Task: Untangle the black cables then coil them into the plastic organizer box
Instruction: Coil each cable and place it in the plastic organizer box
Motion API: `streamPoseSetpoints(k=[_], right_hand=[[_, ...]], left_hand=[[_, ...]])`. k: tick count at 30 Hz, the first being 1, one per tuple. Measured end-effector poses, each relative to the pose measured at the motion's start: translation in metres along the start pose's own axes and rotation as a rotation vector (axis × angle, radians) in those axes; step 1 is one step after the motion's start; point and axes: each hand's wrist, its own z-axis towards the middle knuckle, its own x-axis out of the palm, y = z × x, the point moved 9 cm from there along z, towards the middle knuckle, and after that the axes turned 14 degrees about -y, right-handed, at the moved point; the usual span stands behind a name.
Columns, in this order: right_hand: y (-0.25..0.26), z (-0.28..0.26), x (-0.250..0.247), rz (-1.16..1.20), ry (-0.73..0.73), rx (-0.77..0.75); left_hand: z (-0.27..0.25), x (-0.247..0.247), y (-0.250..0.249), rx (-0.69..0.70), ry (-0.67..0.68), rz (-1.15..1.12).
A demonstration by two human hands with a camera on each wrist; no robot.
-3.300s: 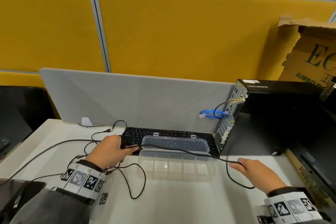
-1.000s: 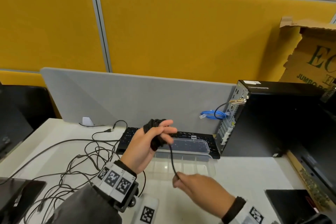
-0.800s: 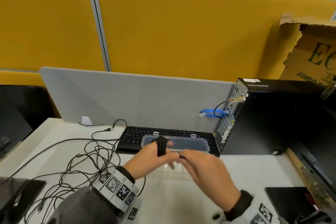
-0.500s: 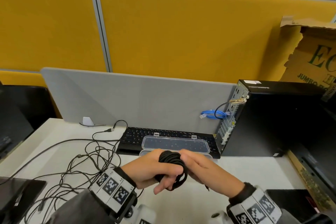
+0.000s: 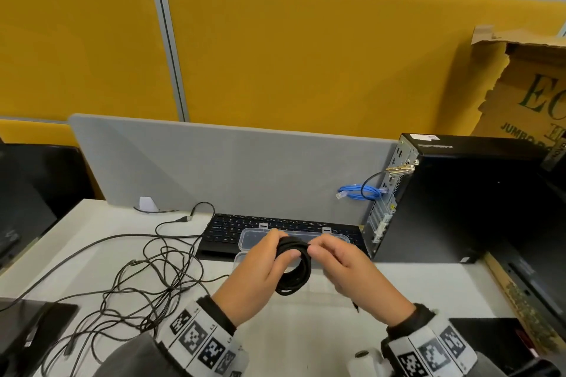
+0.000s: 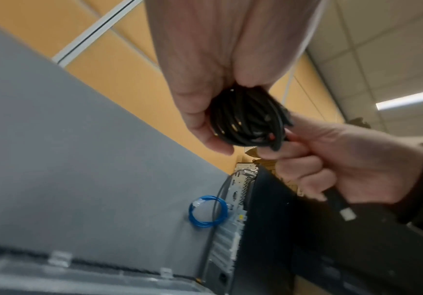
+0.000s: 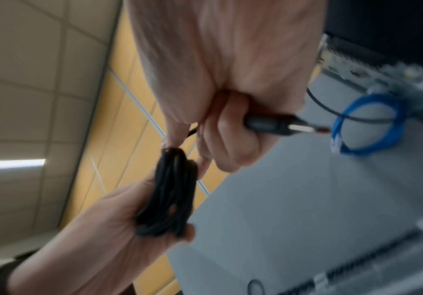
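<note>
— What are the fingers (image 6: 200,119) doing?
— The left hand (image 5: 257,272) is pinching a coiled bundle of thin black cable (image 5: 293,266) between thumb and fingers; the right hand (image 5: 346,269) is curling round its free end, the metal-tipped black plug (image 6: 341,207) poking out below.
— And where is the bundle sitting?
— It is hanging in the air just above the clear plastic organizer box (image 5: 266,237); loose tangled black cables (image 5: 144,278) are lying left of that box; a black keyboard (image 5: 226,228) is lying behind it.
</note>
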Motion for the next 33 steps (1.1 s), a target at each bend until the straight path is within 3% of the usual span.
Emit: streamPoseSetpoints(k=[4,6,9,14,19,24,28,33], right_hand=[[0.018,0.004,-0.034,-0.590,-0.219,-0.499],[0.025,0.008,-0.048,-0.743,-0.401,-0.568],[0.018,0.019,-0.048,-0.375,-0.435,-0.357],[-0.004,0.018,-0.011,0.474,-0.185,0.185],[-0.012,0.010,0.018,0.827,-0.109,0.443],[-0.012,0.009,0.018,0.897,-0.148,0.453],[-0.001,0.006,0.022,0.610,-0.043,0.330],[0.002,0.010,0.011,0.501,-0.171,0.267]], left_hand=[[0.001,-0.007,-0.003,0.032,0.038,0.033],[0.002,-0.009,-0.010,0.006,0.011,-0.063],[0.005,-0.008,-0.024,-0.002,-0.038,-0.221],[0.013,-0.008,-0.030,0.024,-0.076,-0.217],[0.017,-0.004,-0.009,-0.067,-0.115,-0.166],[0.023,-0.005,0.006,-0.168,-0.175,0.009],[0.023,0.001,0.007,-0.179,-0.135,0.133],[0.018,0.014,0.017,-0.297,-0.021,0.023]])
